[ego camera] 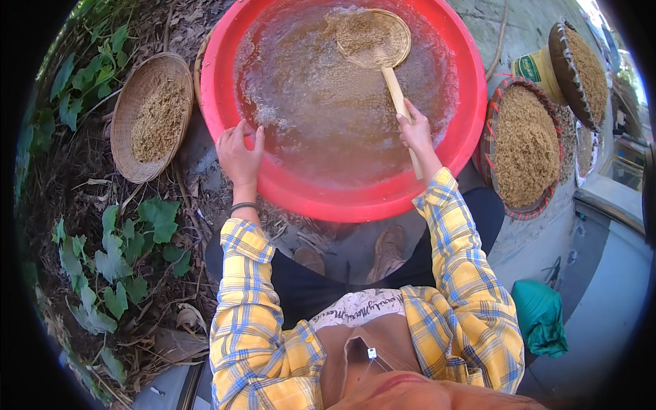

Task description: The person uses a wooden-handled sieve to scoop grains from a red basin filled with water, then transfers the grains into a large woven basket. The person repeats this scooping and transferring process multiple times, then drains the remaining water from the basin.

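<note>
A large red plastic tub (328, 201) stands in front of me, holding cloudy brown water (328, 148) with foam and floating bits. My right hand (416, 130) grips the flat pale handle of a woven strainer ladle (401, 38). Wet brown grain or husks (361, 41) lie in its round basket, which is at the water near the tub's far side. My left hand (242, 154) rests by the tub's left rim, fingers apart and holding nothing. Whether its fingertips touch the rim is hard to tell.
At left a woven basket (120, 123) holds damp husks, beside leafy vines (115, 261). To the right stand a red-laced basket (528, 148) heaped with grain, another filled basket (584, 72) by a yellow bucket (538, 72), and a green bag (538, 315).
</note>
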A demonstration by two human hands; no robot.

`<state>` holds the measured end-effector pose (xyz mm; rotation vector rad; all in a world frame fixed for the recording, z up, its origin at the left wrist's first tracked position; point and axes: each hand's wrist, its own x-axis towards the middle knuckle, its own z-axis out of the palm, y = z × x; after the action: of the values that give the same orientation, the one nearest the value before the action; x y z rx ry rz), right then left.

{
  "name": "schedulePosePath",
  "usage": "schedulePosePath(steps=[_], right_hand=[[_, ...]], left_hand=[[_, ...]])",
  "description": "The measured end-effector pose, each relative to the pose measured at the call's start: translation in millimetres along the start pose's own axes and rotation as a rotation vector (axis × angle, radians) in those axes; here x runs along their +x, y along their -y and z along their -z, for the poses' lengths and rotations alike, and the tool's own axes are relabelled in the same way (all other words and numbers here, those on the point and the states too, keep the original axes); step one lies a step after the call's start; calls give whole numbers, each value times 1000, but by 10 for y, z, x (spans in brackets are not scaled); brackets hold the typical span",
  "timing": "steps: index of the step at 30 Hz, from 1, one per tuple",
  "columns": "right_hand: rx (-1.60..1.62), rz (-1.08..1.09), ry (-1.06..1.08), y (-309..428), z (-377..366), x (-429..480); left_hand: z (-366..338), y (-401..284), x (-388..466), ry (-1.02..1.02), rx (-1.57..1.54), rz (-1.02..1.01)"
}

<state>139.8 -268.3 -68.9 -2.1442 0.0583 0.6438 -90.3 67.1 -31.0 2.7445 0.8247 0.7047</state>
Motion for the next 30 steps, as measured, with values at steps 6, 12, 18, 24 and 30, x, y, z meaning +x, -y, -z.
schedulePosePath(steps=[6, 12, 18, 24, 30], right_hand=[[-413, 328, 23, -194, 240, -1015], [448, -325, 431, 418, -551, -919], [254, -122, 115, 351, -288, -146], [-424, 251, -57, -117, 203, -796], [365, -383, 468, 381, -317, -1085]], left_hand=[[93, 19, -45, 4, 33, 27], [17, 40, -11, -23, -4, 1], [22, 52, -29, 3, 4, 11], [92, 16, -38, 0, 52, 39], [37, 50, -34, -20, -14, -1]])
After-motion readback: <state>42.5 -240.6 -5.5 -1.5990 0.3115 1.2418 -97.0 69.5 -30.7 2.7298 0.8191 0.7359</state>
